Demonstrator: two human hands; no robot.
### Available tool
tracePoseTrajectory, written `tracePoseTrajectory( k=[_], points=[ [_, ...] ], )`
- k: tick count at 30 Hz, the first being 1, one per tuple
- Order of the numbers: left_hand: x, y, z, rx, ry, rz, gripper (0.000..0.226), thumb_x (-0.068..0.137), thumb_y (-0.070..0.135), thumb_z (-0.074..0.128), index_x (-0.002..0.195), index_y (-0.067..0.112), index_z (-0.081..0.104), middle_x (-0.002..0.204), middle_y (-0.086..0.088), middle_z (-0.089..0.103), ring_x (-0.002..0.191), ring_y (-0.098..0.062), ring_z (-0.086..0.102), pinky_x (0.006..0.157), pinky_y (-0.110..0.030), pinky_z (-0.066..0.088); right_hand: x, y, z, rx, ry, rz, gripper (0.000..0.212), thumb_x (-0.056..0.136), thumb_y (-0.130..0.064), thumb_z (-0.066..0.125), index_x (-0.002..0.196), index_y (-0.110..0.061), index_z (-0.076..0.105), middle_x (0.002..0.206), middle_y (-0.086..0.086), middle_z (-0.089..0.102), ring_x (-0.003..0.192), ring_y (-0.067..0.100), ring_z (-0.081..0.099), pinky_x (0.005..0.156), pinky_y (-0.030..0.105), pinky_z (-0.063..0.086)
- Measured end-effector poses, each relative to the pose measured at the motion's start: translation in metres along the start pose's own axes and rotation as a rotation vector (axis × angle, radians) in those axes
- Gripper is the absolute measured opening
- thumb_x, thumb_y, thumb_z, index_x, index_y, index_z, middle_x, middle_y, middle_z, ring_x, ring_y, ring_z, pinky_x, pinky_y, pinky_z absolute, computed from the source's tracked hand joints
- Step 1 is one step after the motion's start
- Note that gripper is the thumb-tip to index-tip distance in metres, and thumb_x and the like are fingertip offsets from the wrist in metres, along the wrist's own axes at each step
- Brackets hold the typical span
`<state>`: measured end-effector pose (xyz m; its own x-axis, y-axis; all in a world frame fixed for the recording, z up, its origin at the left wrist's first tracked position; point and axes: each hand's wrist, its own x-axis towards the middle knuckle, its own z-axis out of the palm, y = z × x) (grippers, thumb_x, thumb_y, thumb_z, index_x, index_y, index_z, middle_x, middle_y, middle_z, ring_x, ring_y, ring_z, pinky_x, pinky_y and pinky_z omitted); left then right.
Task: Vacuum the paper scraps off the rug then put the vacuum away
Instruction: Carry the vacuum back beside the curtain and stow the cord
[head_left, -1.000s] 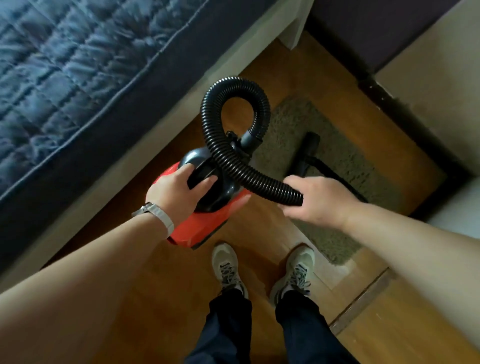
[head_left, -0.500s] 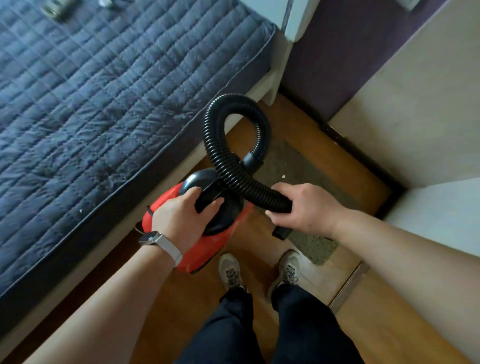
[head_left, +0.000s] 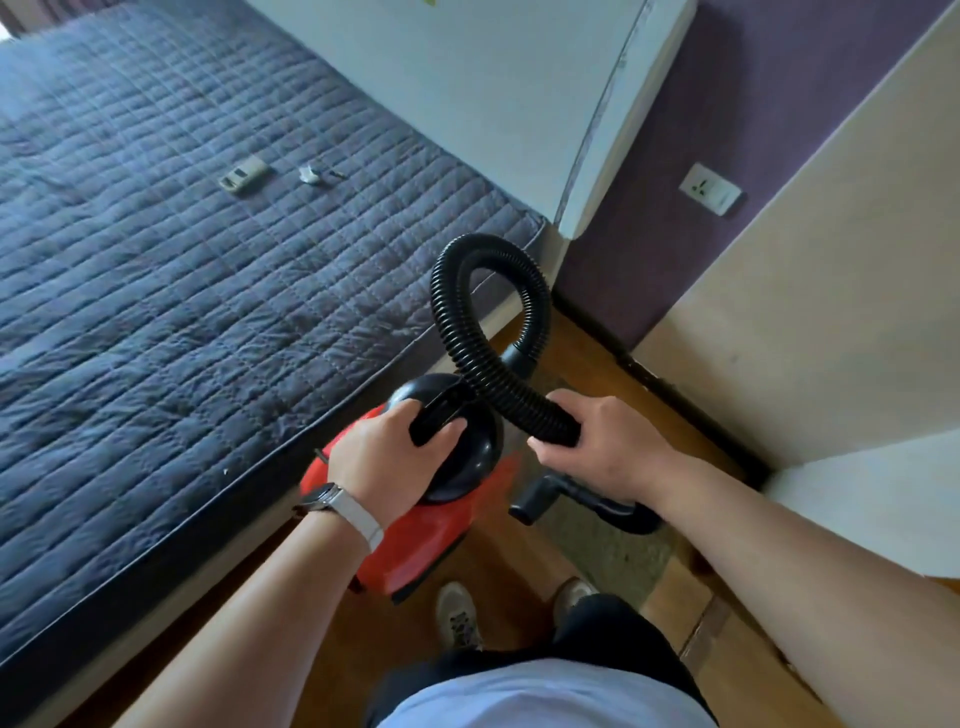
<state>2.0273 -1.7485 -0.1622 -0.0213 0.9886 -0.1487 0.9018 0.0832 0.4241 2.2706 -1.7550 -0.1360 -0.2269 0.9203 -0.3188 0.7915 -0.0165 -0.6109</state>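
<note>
Bedding (head_left: 208, 291) now fills the left of the room from where I stand; a second ago only its edge showed, so the person seems to have straightened up. A remote (head_left: 243, 175) lies on the quilt.

The left hand (head_left: 400, 460) is wrapped round the black carry handle (head_left: 441, 415) of the red vacuum (head_left: 415, 545), as it was, and the body looks to be hanging clear of the floor beside the bed. The hose (head_left: 488, 322) keeps its upright loop.

The right hand (head_left: 608, 447) is clenched round the hose's far end. Beneath it the nozzle (head_left: 532, 501) has changed most: it was out on the rug (head_left: 613, 556) a second ago, and now it is drawn back and lifted, just under the wrist. Only a strip of rug shows, and I see no scraps on it, though most of it is hidden.

A wall socket (head_left: 710, 188) sits on the purple wall at the right. To my eye the sweeping is finished and carrying the vacuum off has begun.
</note>
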Motion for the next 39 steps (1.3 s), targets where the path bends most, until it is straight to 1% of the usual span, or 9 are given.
tracePoseTrajectory(
  k=[5, 8, 11, 17, 23, 28, 31, 34, 39],
  points=[
    [-0.005, 0.011, -0.022, -0.006, 0.066, -0.032, 0.051, 0.081, 0.071, 0.051, 0.080, 0.021, 0.058, 0.067, 0.004, 0.061, 0.063, -0.020, 0.053, 0.058, -0.031, 0.047, 0.000, -0.013, -0.015, 0.026, 0.009, -0.048, 0.016, 0.085, -0.049, 0.064, 0.083, -0.037, 0.053, 0.069, -0.007, 0.061, 0.065, 0.009, 0.058, 0.059, 0.027, 0.044],
    [-0.008, 0.017, -0.030, 0.006, 0.109, -0.059, 0.051, 0.080, 0.071, 0.052, 0.080, 0.021, 0.059, 0.067, 0.003, 0.062, 0.068, -0.023, 0.060, 0.061, -0.032, 0.050, 0.005, -0.017, -0.021, 0.051, 0.004, -0.112, 0.022, 0.086, -0.046, 0.064, 0.076, -0.034, 0.048, 0.066, -0.007, 0.058, 0.061, 0.009, 0.055, 0.057, 0.026, 0.041],
    [-0.013, 0.022, -0.033, 0.017, 0.145, -0.090, 0.054, 0.078, 0.076, 0.048, 0.079, 0.023, 0.058, 0.066, 0.004, 0.062, 0.068, -0.022, 0.061, 0.060, -0.032, 0.050, 0.012, -0.020, -0.028, 0.054, 0.004, -0.204, 0.026, 0.087, -0.042, 0.064, 0.075, -0.029, 0.046, 0.065, -0.004, 0.058, 0.060, 0.011, 0.054, 0.057, 0.033, 0.043],
    [-0.033, 0.036, -0.040, 0.052, 0.202, -0.205, 0.056, 0.079, 0.078, 0.044, 0.077, 0.023, 0.055, 0.064, 0.005, 0.060, 0.066, -0.020, 0.060, 0.054, -0.029, 0.041, 0.025, -0.019, -0.049, 0.025, -0.083, -0.349, 0.023, 0.088, -0.039, 0.065, 0.077, -0.026, 0.050, 0.068, -0.004, 0.061, 0.063, 0.013, 0.057, 0.061, 0.039, 0.048],
    [-0.065, 0.051, -0.048, 0.098, 0.301, -0.378, 0.053, 0.080, 0.076, 0.047, 0.088, 0.026, 0.063, 0.076, 0.002, 0.069, 0.081, -0.025, 0.066, 0.064, -0.031, 0.048, 0.041, -0.026, -0.049, -0.058, -0.118, -0.512, 0.019, 0.085, -0.041, 0.067, 0.087, -0.028, 0.053, 0.068, -0.008, 0.061, 0.063, 0.010, 0.058, 0.061, 0.032, 0.049],
    [-0.103, 0.051, -0.053, 0.066, 0.389, -0.525, 0.053, 0.079, 0.075, 0.048, 0.089, 0.025, 0.064, 0.075, 0.003, 0.069, 0.080, -0.023, 0.066, 0.065, -0.031, 0.049, 0.041, -0.053, -0.041, -0.039, -0.202, -0.635, 0.018, 0.082, -0.037, 0.071, 0.085, -0.035, 0.053, 0.061, -0.010, 0.062, 0.051, 0.001, 0.058, 0.052, 0.013, 0.039],
    [-0.132, 0.041, -0.057, 0.015, 0.446, -0.609, 0.054, 0.077, 0.078, 0.046, 0.084, 0.028, 0.062, 0.071, 0.006, 0.067, 0.077, -0.020, 0.066, 0.065, -0.031, 0.049, 0.037, -0.074, -0.026, -0.080, -0.215, -0.703, 0.021, 0.080, -0.036, 0.073, 0.089, -0.022, 0.060, 0.062, -0.008, 0.062, 0.053, 0.009, 0.056, 0.056, 0.023, 0.042],
    [-0.161, 0.027, -0.063, -0.011, 0.504, -0.675, 0.052, 0.076, 0.078, 0.048, 0.084, 0.029, 0.063, 0.071, 0.006, 0.068, 0.078, -0.019, 0.066, 0.064, -0.031, 0.049, 0.031, -0.100, -0.009, -0.127, -0.248, -0.757, 0.026, 0.077, -0.037, 0.073, 0.090, -0.019, 0.060, 0.069, -0.001, 0.063, 0.066, 0.025, 0.059, 0.063, 0.036, 0.049],
    [-0.209, -0.007, -0.076, -0.064, 0.593, -0.775, 0.055, 0.071, 0.080, 0.042, 0.084, 0.031, 0.064, 0.069, 0.008, 0.067, 0.077, -0.018, 0.065, 0.068, -0.032, 0.051, 0.014, -0.151, 0.028, -0.138, -0.337, -0.852, 0.042, 0.064, -0.058, 0.056, 0.089, -0.024, 0.057, 0.070, -0.004, 0.061, 0.070, 0.026, 0.059, 0.066, 0.038, 0.051]
  ],
)
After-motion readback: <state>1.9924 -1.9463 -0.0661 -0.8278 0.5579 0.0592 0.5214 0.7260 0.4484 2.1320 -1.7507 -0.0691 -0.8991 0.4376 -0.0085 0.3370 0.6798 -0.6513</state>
